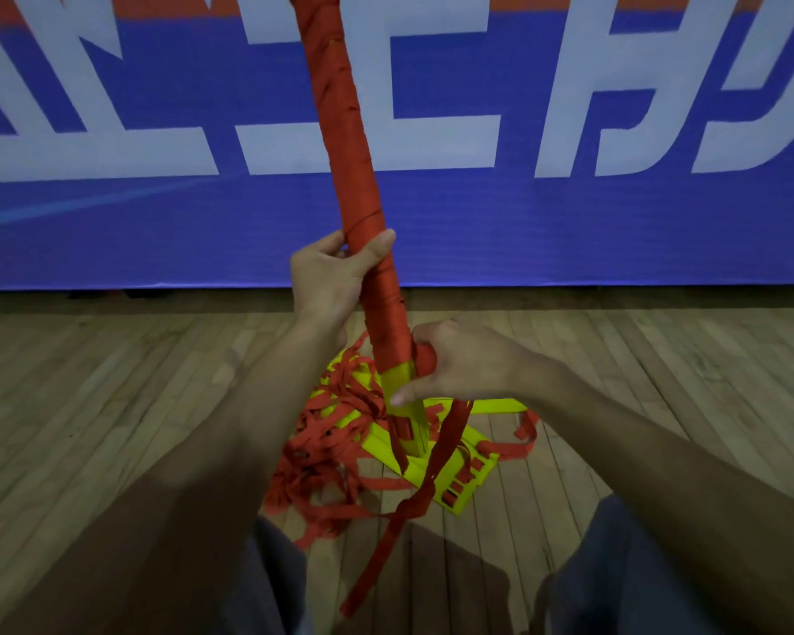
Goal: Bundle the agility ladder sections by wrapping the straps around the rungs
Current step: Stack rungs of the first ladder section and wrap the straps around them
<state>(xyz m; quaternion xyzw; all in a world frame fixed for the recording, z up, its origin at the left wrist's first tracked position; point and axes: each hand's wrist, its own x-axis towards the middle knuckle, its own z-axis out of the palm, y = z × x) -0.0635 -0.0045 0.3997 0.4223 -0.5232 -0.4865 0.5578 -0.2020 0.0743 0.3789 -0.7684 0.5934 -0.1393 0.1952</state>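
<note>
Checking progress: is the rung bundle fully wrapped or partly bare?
Partly bare: the red strap covers the rung bundle down to the right hand; below it the yellow rungs show uncovered.

Sports hall: wood-strip floor (111,382), big blue wall banner (569,222).

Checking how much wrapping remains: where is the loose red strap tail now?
In the head view, the strap tail hangs from the right hand at lower centre, beside the yellow end of the bundle, trailing down over the wooden floor.
</note>
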